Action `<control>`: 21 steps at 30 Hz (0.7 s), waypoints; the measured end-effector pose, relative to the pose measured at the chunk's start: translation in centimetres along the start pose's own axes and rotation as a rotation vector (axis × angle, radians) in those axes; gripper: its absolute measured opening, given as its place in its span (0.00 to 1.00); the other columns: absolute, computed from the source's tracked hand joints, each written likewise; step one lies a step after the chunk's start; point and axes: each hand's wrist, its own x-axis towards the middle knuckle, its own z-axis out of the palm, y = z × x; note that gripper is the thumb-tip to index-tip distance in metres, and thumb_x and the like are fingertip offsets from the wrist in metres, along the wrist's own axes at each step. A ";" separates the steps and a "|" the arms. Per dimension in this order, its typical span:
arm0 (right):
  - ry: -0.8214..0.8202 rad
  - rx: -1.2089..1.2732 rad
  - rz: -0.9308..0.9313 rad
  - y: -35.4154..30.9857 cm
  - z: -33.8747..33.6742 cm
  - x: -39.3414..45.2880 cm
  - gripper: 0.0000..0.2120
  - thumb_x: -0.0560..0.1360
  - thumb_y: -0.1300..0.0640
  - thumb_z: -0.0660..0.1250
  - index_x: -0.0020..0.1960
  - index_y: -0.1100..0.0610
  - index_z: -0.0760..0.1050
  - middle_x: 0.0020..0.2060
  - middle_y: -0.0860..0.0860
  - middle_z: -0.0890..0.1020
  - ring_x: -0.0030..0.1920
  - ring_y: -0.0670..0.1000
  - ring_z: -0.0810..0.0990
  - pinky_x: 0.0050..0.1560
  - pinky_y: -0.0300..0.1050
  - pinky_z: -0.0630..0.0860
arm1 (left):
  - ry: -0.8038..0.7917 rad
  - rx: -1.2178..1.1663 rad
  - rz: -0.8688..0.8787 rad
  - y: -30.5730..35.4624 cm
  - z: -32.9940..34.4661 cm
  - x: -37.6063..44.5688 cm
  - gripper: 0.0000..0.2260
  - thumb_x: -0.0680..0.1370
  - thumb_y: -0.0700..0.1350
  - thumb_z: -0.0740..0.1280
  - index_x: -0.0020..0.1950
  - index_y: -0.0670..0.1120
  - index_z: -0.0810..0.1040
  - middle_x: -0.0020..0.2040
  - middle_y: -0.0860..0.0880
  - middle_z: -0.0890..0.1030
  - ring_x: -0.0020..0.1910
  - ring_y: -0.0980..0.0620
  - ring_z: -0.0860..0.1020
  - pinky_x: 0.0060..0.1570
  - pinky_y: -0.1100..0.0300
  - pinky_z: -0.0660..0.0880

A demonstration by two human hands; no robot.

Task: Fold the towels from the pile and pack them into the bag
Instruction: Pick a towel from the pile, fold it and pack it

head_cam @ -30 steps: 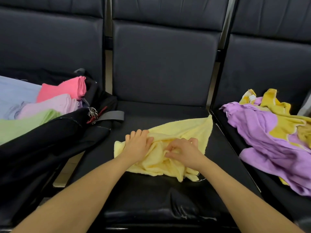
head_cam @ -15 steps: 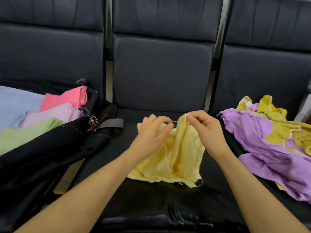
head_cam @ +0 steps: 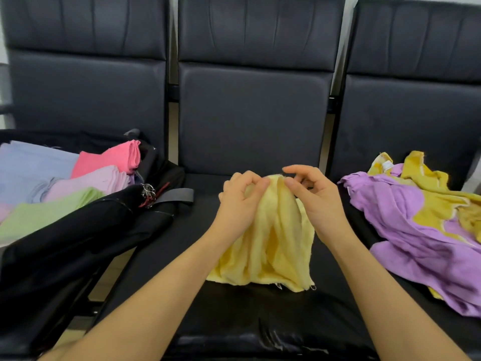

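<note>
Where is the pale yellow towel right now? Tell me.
In the head view, the pale yellow towel hangs over the middle seat, pinched at its top by the left hand and right hand.

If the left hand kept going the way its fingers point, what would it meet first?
Probably the right hand: the left hand points across the pale yellow towel toward it; depth is unclear.

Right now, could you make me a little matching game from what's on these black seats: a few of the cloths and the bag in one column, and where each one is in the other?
Things:
1. pale yellow terry towel
2. crumpled purple cloth
3. folded bright pink towel
4. black fabric bag

Places:
A. lying open on the left seat
B. packed inside the bag
C. pinched up by both hands over the middle seat
D. heaped on the right seat

Pairs: 1-C, 2-D, 3-B, 4-A
</note>
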 end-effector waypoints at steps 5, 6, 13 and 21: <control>-0.004 -0.172 -0.090 -0.1 1.5 -1.4 0.07 0.73 0.58 0.72 0.43 0.46 0.79 0.39 0.47 0.79 0.41 0.45 0.74 0.47 0.42 0.73 | 0.075 0.070 -0.007 0.5 -1.2 0.2 0.10 0.79 0.55 0.62 0.46 0.51 0.76 0.46 0.54 0.68 0.53 0.56 0.63 0.56 0.59 0.61; -0.031 -0.227 -0.073 0.0 1.9 -1.6 0.07 0.72 0.55 0.72 0.44 0.44 0.79 0.40 0.45 0.79 0.42 0.44 0.73 0.52 0.48 0.73 | 0.076 0.071 -0.007 0.6 -1.3 0.2 0.10 0.79 0.55 0.62 0.46 0.51 0.77 0.46 0.55 0.68 0.53 0.56 0.63 0.56 0.58 0.61; 0.070 -0.268 -0.042 0.2 4.1 -2.3 0.10 0.73 0.52 0.71 0.40 0.37 0.75 0.41 0.38 0.79 0.47 0.39 0.74 0.61 0.63 0.67 | 0.121 0.081 -0.013 0.4 -1.6 0.5 0.09 0.78 0.56 0.63 0.38 0.59 0.74 0.44 0.57 0.68 0.55 0.50 0.70 0.63 0.47 0.67; 0.228 -0.179 0.099 0.8 2.1 -1.1 0.04 0.77 0.58 0.67 0.46 0.49 0.77 0.41 0.44 0.80 0.43 0.41 0.77 0.48 0.39 0.74 | 0.014 0.385 -0.025 -2.3 -2.8 1.3 0.16 0.82 0.44 0.57 0.71 0.49 0.68 0.62 0.49 0.70 0.64 0.48 0.69 0.66 0.57 0.60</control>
